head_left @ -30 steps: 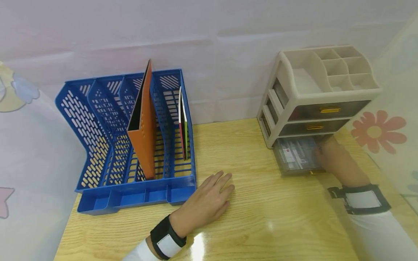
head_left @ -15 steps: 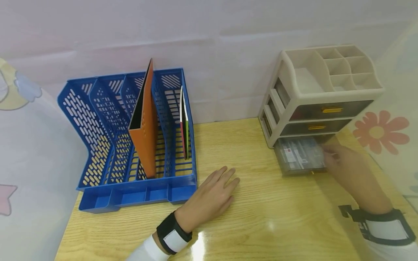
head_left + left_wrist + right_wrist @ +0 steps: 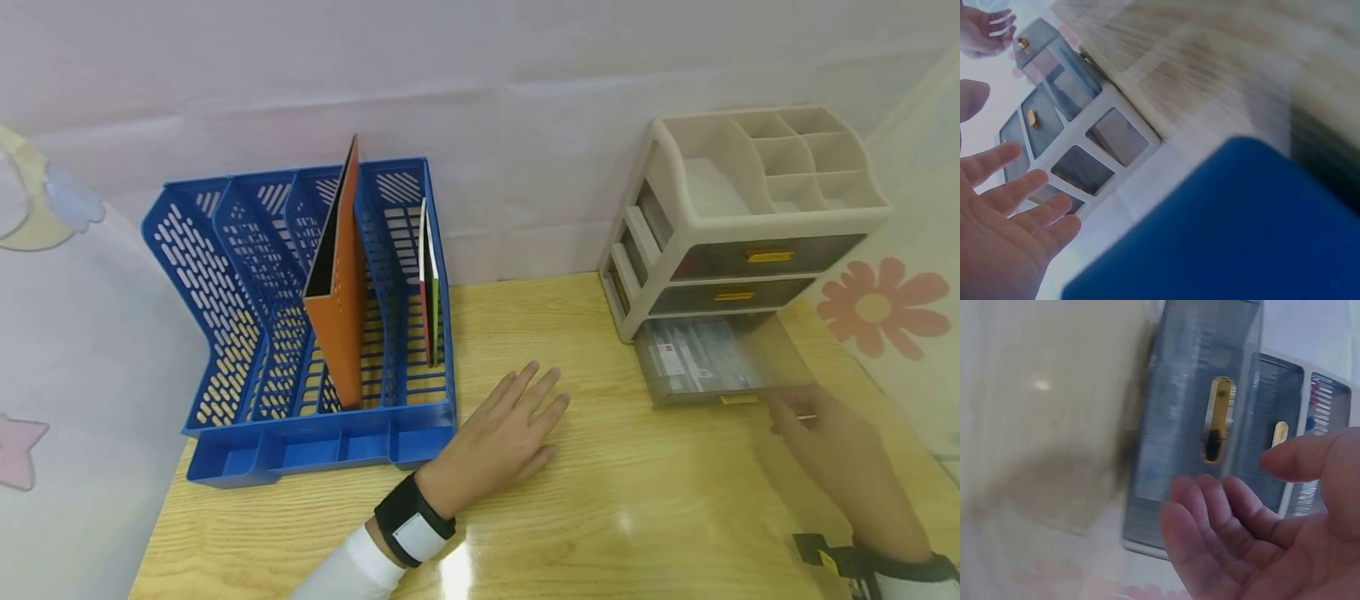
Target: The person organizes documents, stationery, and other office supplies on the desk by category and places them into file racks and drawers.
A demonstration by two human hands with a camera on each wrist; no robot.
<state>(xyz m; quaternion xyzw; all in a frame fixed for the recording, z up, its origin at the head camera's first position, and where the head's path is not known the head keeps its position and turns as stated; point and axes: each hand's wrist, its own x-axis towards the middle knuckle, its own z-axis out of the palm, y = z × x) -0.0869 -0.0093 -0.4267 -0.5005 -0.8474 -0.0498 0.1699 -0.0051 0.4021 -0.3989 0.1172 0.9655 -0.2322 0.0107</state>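
- Leftmost stood one blue file rack (image 3: 247, 333) against the wall, with four upright slots; one orange folder (image 3: 341, 283) leaned in the third slot, and thin red and green books (image 3: 429, 283) stood in the fourth.
- Just right of the rack's front corner, the left hand (image 3: 498, 437) lay palm down on the wooden table (image 3: 600, 517), fingers straight and spread, holding nothing; a black and white band wrapped its wrist.
- Further right, one beige drawer unit (image 3: 750, 217) stood at the table's back corner, its top divided into open compartments.
- It had three grey see-through drawers with yellow handles: the upper two were shut, while the bottom drawer (image 3: 712, 362) was pulled out, with packets showing through it.
- Rightmost, the right hand (image 3: 840, 450) hovered just in front of the drawer's handle, near it but apart, fingers loosely curved and gripping nothing, as the right wrist view (image 3: 1254, 537) confirmed.
- Pale sheeting hung behind the table, with printed curtains on both sides, a flower on the right one.
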